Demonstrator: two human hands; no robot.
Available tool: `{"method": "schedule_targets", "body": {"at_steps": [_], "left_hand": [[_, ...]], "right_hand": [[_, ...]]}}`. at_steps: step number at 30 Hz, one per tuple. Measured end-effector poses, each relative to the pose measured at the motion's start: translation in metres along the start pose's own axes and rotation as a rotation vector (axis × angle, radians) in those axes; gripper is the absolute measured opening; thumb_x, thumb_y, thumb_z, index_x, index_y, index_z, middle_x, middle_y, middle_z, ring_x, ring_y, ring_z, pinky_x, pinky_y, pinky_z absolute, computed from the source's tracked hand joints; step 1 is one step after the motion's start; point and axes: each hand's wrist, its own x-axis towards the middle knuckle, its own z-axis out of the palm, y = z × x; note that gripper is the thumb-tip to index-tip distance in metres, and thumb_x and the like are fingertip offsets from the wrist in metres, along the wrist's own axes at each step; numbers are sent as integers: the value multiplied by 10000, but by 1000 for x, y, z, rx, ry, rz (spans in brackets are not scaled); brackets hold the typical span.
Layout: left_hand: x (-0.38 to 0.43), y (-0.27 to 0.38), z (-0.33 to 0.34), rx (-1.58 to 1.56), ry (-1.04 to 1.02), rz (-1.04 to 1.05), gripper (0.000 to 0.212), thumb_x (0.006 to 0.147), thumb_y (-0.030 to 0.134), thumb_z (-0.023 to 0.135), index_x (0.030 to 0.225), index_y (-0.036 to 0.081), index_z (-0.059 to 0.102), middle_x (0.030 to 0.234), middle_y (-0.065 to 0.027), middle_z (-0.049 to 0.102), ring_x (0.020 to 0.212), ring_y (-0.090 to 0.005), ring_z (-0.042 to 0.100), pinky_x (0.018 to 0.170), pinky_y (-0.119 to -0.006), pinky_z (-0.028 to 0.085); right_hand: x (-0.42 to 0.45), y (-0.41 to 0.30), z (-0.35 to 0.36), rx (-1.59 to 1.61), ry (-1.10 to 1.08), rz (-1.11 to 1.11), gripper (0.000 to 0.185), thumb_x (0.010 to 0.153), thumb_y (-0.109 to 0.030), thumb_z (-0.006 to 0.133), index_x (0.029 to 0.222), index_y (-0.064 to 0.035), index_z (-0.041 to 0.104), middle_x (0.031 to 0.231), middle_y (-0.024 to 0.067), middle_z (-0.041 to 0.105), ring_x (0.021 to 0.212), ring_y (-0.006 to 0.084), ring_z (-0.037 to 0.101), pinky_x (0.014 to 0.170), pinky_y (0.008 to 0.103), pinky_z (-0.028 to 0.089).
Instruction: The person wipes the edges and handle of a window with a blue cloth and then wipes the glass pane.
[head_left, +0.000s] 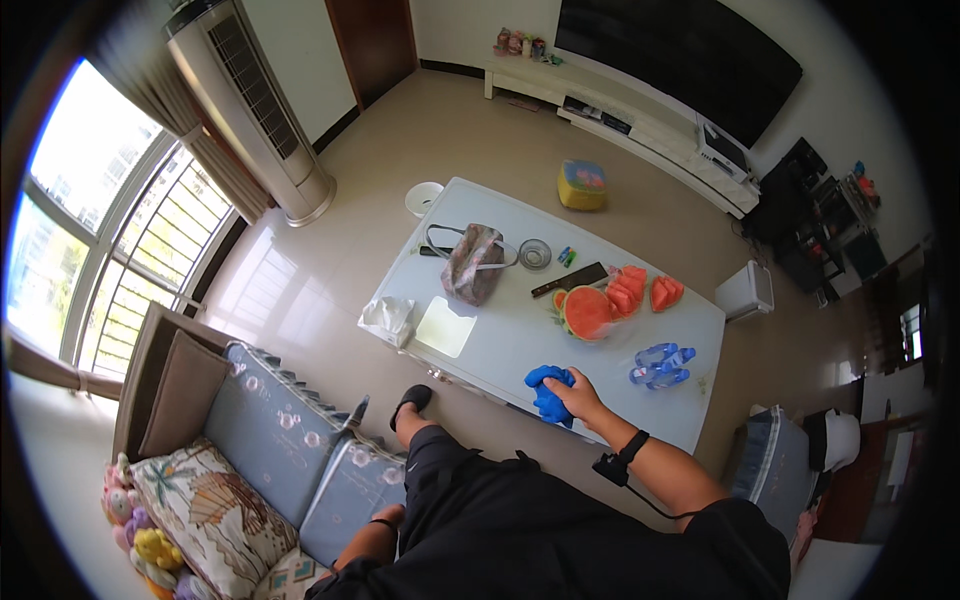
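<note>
My right hand grips a crumpled blue cloth over the near edge of the glass-topped coffee table. Beyond it lie a cut watermelon half, watermelon slices and a cleaver with a dark blade. Several water bottles stand or lie together to the right; which, I cannot tell. A patterned handbag and a glass bowl are towards the far side. My left hand is out of view; that forearm hangs low by the sofa, with a dark band on it.
A blue flowered sofa with a patterned cushion is at my left. A white plastic bag sits at the table's left corner. Around the table are a white bowl, a yellow stool and a white bin.
</note>
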Motion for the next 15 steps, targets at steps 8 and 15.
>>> {"method": "schedule_targets", "body": {"at_steps": [8, 15], "left_hand": [[106, -129, -147, 83, -200, -179, 334, 876, 269, 760, 1203, 204, 787, 1226, -19, 772, 1232, -194, 679, 1009, -516, 503], [124, -185, -208, 220, -131, 895, 364, 863, 271, 760, 1192, 116, 767, 1216, -73, 771, 1227, -230, 692, 978, -482, 549]], "right_hand": [[66, -79, 119, 132, 88, 32, 438, 937, -377, 802, 1138, -31, 623, 1032, 79, 690, 904, 150, 686, 796, 330, 583], [103, -132, 219, 98, 22, -12, 357, 944, -344, 800, 1059, -47, 640, 968, 56, 688, 833, 128, 668, 745, 307, 570]]}}
